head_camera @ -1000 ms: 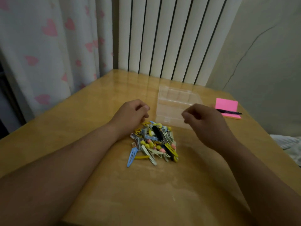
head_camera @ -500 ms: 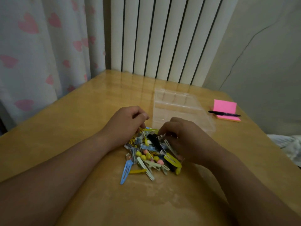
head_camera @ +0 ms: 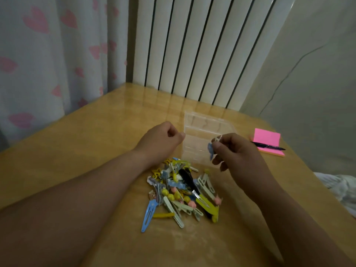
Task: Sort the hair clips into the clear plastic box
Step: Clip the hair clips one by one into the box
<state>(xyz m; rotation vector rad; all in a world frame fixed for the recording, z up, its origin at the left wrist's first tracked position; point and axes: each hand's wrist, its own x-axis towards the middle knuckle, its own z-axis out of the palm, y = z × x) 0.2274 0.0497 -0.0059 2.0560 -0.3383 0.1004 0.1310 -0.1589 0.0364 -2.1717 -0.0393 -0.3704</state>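
Observation:
A pile of hair clips in yellow, blue, white, black and pink lies on the wooden table. Just beyond it stands the clear plastic box, divided into compartments. My right hand hovers over the box's near right part, pinching a small blue and white hair clip between thumb and fingers. My left hand rests as a loose fist at the box's left edge, above the pile; nothing shows in it.
A pink sticky-note pad with a black pen across it lies at the right of the table. A white radiator and a heart-patterned curtain stand behind. Rumpled fabric lies off the table's right edge.
My right hand dipped into the pile, then rose toward the box with a blue and white clip pinched in it. My left hand lifted slightly from the pile to the box's left edge.

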